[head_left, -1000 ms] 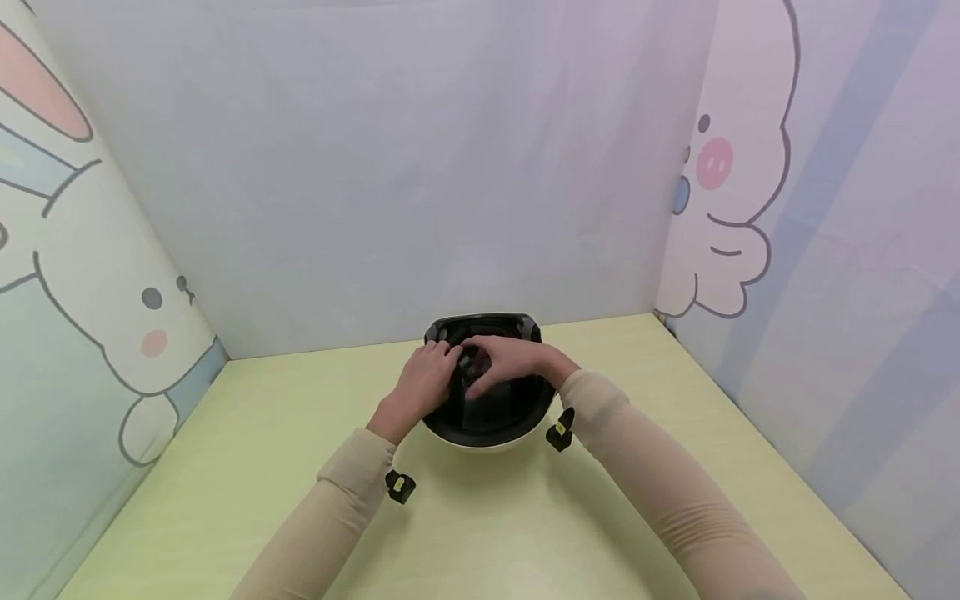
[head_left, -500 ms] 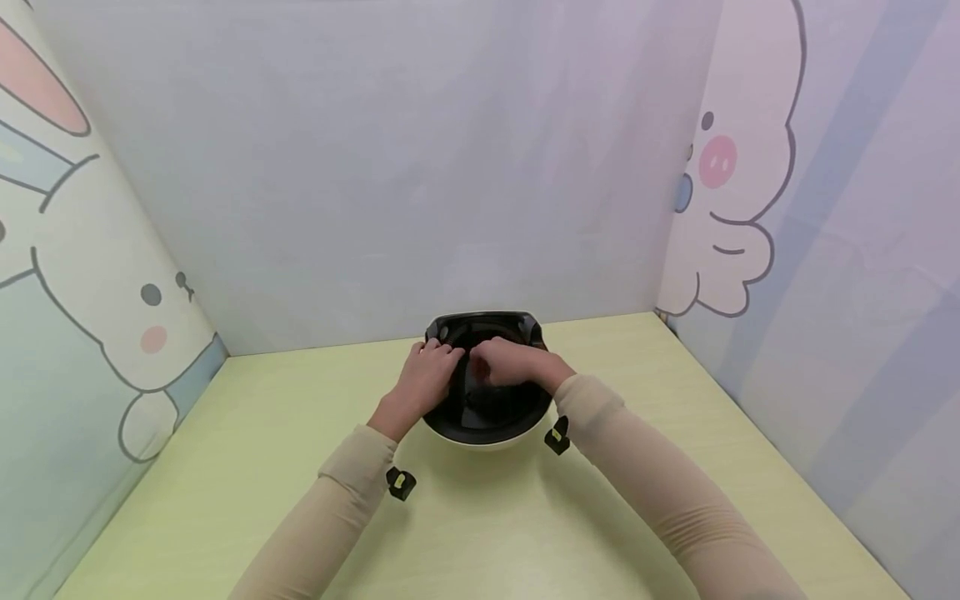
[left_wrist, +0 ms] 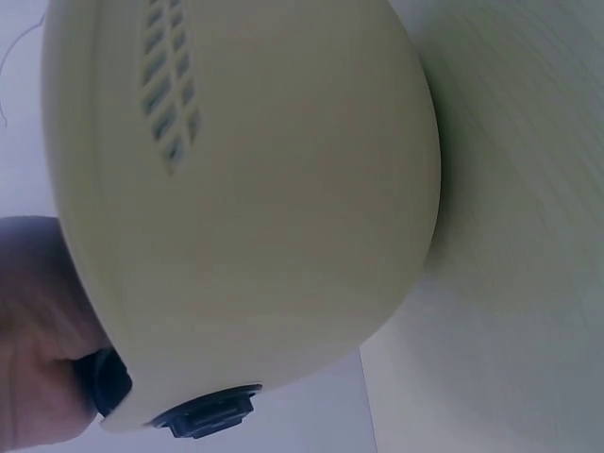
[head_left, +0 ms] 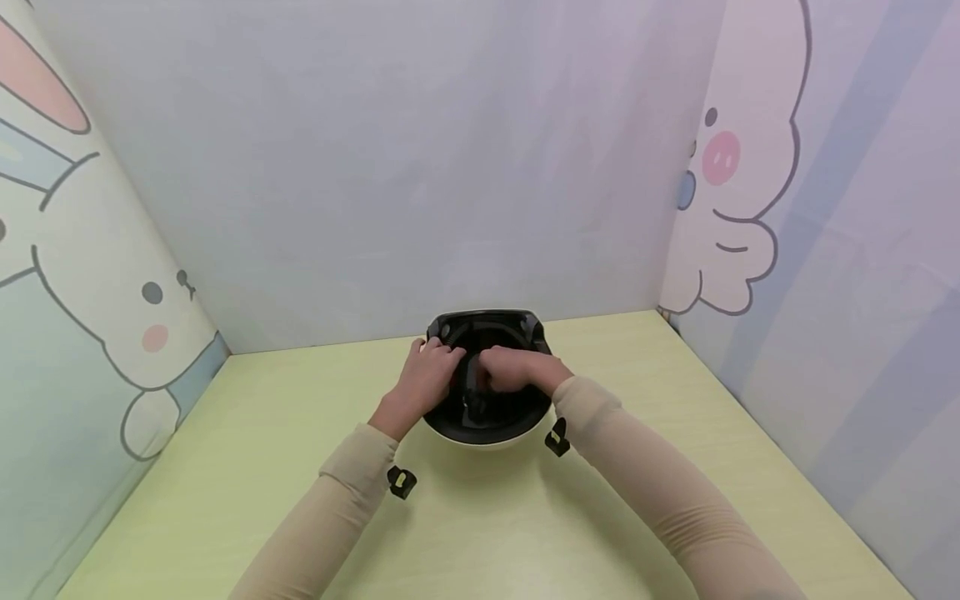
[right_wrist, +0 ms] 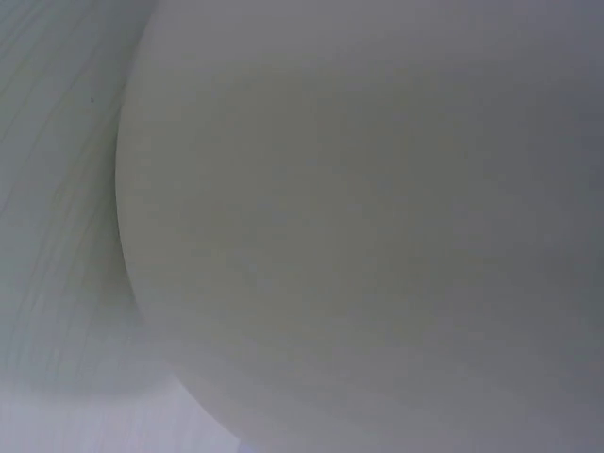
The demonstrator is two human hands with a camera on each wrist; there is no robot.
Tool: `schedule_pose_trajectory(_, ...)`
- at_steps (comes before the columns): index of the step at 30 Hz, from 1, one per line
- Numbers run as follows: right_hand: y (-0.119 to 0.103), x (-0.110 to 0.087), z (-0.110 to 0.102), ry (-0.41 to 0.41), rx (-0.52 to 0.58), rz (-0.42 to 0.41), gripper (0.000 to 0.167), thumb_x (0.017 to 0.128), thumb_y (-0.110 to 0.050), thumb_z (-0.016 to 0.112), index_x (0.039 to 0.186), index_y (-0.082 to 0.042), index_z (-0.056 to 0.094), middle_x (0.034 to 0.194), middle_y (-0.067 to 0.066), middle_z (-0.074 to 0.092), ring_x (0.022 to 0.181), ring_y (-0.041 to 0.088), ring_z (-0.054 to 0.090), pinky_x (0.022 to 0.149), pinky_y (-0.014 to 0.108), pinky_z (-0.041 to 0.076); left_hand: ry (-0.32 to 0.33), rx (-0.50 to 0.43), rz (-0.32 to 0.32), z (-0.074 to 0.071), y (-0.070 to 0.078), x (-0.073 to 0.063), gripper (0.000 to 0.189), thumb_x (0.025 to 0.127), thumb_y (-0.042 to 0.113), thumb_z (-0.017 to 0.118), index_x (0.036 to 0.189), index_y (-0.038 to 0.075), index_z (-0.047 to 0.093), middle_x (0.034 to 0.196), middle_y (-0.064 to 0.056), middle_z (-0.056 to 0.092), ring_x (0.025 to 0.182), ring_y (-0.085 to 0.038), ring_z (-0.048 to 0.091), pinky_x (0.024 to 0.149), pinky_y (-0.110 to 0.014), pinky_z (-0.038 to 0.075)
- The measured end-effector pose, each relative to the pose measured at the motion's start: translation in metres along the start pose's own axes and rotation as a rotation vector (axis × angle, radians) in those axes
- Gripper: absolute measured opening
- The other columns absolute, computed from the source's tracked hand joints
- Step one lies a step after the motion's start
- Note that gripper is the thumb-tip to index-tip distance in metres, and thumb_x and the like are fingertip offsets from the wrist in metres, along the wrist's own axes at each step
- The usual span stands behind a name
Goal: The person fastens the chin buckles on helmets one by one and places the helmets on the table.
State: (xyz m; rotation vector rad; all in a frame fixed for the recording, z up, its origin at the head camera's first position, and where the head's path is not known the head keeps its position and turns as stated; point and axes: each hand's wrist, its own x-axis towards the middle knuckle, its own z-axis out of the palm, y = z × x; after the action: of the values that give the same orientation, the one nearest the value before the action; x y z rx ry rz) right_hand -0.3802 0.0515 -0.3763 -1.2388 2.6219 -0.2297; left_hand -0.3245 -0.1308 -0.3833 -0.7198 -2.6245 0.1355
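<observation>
A helmet [head_left: 487, 435] lies upside down on the table, its black inside facing up. In the left wrist view its cream shell [left_wrist: 283, 189] shows a row of diamond-shaped vents and a dark fitting [left_wrist: 208, 410] low on the side. My left hand [head_left: 427, 375] grips the helmet's left rim, fingers curled over the edge. Inside the helmet is my right hand [head_left: 512, 370], fingers bent inward; its fingertips and anything between them are hidden. A dark glossy strip [head_left: 471, 379] runs beside those fingers. Only the cream shell [right_wrist: 330, 226] fills the right wrist view.
The pale yellow-green table [head_left: 315, 400] meets a plain grey curtain [head_left: 375, 167] behind the helmet. Side walls carry a cartoon rabbit [head_left: 112, 308] at left and a pink-nosed figure [head_left: 750, 175] at right. A small black clip hangs by each wrist.
My right hand has gone from spread thumb and fingers to bent fingers and sits slightly lower inside the helmet. The left hand stays on the rim; the helmet stays put.
</observation>
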Motion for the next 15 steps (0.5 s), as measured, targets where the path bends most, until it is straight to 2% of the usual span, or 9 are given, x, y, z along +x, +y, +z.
schedule_pose_trajectory(5, -0.0001, -0.0015, -0.0018, -0.015, 0.081, -0.003, 0.018, 0.095, -0.002, 0.054, 0.086, -0.01, 0.068, 0.074, -0.003, 0.058, 0.067, 0.014, 0.053, 0.067, 0.029, 0.045, -0.032, 0.031, -0.007, -0.0006, 0.0013, 0.0012, 0.017, 0.092, 0.006, 0.07, 0.108, 0.009, 0.068, 0.095, -0.01, 0.07, 0.094, -0.032, 0.056, 0.091, -0.054, 0.043)
schedule_pose_trajectory(10, -0.0025, -0.0051, -0.0035, -0.073, 0.115, -0.013, 0.005, 0.089, -0.016, 0.067, 0.087, -0.011, 0.066, 0.072, -0.004, 0.055, 0.063, 0.013, 0.049, 0.063, 0.028, 0.04, -0.062, 0.062, -0.016, 0.0, 0.0025, 0.0013, 0.019, 0.092, 0.008, 0.071, 0.11, 0.011, 0.069, 0.103, -0.011, 0.069, 0.1, -0.032, 0.057, 0.096, -0.056, 0.041)
schedule_pose_trajectory(15, -0.0045, -0.0073, -0.0037, -0.078, 0.103, 0.0, 0.029, 0.08, -0.026, 0.081, 0.102, -0.013, 0.067, 0.086, -0.004, 0.063, 0.076, 0.013, 0.055, 0.073, 0.029, 0.046, -0.073, 0.066, -0.023, 0.0007, 0.0026, 0.0012, 0.02, 0.091, 0.009, 0.073, 0.111, 0.011, 0.07, 0.106, -0.012, 0.067, 0.103, -0.033, 0.057, 0.098, -0.057, 0.041)
